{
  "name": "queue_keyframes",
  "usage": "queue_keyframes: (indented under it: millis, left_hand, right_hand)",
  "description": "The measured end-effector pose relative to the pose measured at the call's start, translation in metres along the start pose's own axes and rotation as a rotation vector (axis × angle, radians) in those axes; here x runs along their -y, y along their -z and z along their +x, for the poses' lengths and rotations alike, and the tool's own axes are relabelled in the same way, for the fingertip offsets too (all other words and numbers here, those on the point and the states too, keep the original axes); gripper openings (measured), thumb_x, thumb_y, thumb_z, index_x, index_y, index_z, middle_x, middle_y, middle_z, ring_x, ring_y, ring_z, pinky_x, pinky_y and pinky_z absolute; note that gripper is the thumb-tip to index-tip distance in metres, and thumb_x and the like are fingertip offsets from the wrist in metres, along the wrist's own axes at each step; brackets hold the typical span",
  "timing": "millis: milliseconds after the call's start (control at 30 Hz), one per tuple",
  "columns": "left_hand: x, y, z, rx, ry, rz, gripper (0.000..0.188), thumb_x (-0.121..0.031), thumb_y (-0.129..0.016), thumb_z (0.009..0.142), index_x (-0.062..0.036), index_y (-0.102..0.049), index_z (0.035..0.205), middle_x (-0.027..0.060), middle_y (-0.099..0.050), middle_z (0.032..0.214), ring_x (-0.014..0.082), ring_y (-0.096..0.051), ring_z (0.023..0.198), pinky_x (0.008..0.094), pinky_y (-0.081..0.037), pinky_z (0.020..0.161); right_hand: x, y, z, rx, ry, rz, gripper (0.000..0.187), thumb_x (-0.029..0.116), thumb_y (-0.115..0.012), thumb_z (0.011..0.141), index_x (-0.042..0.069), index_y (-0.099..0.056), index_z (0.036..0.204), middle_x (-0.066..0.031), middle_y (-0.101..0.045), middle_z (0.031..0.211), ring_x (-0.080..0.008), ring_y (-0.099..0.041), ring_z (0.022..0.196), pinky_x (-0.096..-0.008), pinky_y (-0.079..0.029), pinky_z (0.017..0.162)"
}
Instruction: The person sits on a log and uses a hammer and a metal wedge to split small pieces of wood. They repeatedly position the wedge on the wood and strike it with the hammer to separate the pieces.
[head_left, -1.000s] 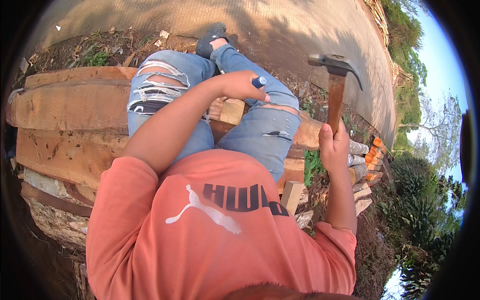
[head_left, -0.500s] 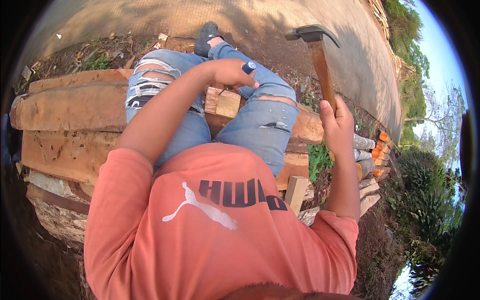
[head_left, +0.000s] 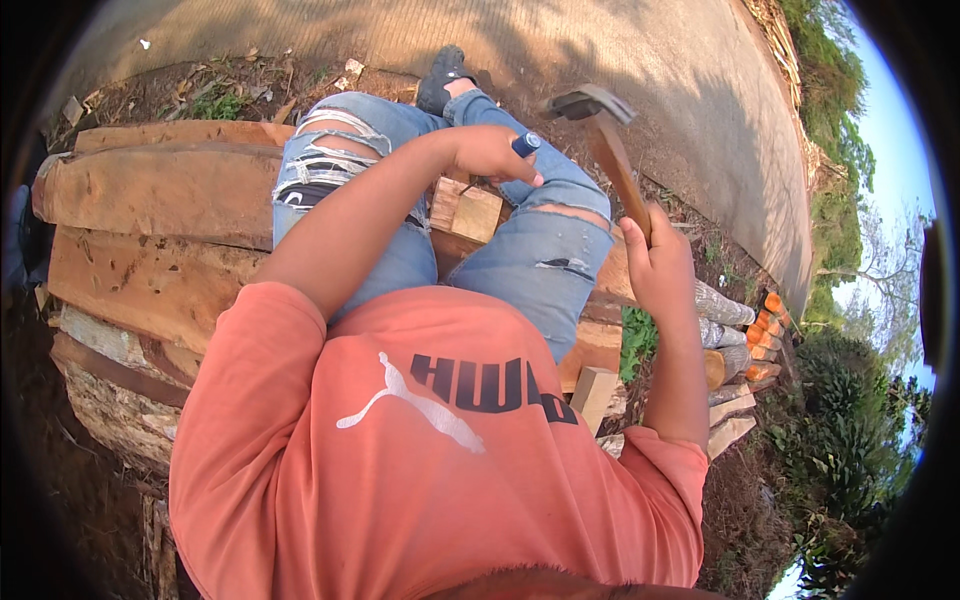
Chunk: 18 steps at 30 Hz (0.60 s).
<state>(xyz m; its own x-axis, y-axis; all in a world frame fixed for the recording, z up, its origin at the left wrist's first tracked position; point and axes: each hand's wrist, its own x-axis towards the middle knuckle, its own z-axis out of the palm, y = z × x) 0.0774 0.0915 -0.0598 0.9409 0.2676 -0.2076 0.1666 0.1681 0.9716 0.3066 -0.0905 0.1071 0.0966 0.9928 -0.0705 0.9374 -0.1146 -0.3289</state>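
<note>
My left hand (head_left: 492,157) is closed around a chisel-like tool with a blue handle (head_left: 526,144). Its thin dark shaft slants down to a small squared wood block (head_left: 475,214) between my thighs; the fingers partly cover it, and I cannot tell its tip shape. My right hand (head_left: 660,258) grips the lower end of the wooden handle of a claw hammer (head_left: 618,165). The hammer is raised, its dark head slightly blurred, up and to the right of the blue handle and apart from it.
I sit on stacked rough planks (head_left: 160,195), legs in torn jeans (head_left: 535,270) around the block. An offcut (head_left: 594,398) stands near my right side. Cut logs with orange ends (head_left: 768,320) lie to the right. Beyond is a paved road (head_left: 690,110); bushes (head_left: 845,420) grow at right.
The hammer has swung left and tilted over, its head now nearer the blue handle. My left hand keeps its hold on the tool over the block. The whole view has shifted slightly.
</note>
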Motion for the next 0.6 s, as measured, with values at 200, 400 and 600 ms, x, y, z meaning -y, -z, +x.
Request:
queue_keyframes:
  millis: [200,400,600]
  left_hand:
    - [0.010,-0.003,0.002,-0.080,0.016,0.066,0.045,-0.038,-0.078,0.095,-0.0087,-0.055,0.070,-0.0037,-0.049,0.063,0.0114,-0.045,0.063,0.0330,-0.037,0.062]
    - [0.007,-0.015,-0.007,-0.111,-0.072,0.303,0.048,-0.044,-0.080,0.094,-0.0029,-0.064,0.075,0.0054,-0.060,0.067,0.0188,-0.055,0.065,0.0398,-0.045,0.064]
    - [-0.019,-0.045,-0.029,-0.113,-0.139,0.361,0.041,-0.032,-0.082,0.096,-0.0065,-0.059,0.074,0.0016,-0.054,0.067,0.0119,-0.047,0.068,0.0345,-0.043,0.065]
  right_hand:
    - [-0.013,-0.010,-0.011,0.069,-0.354,0.669,0.035,0.039,-0.056,0.113,0.005,-0.059,0.103,0.0016,-0.054,0.068,-0.0089,-0.052,0.055,-0.0286,-0.039,0.051]
    - [-0.037,-0.065,-0.046,0.226,-0.575,0.674,0.035,0.038,-0.051,0.115,0.006,-0.056,0.103,0.0007,-0.049,0.066,-0.0097,-0.044,0.050,-0.0293,-0.039,0.045]
    - [-0.014,-0.109,-0.060,0.381,-0.404,0.113,0.036,0.035,-0.051,0.111,0.000,-0.060,0.113,-0.0243,-0.070,0.089,-0.0448,-0.067,0.085,-0.0561,-0.052,0.077]
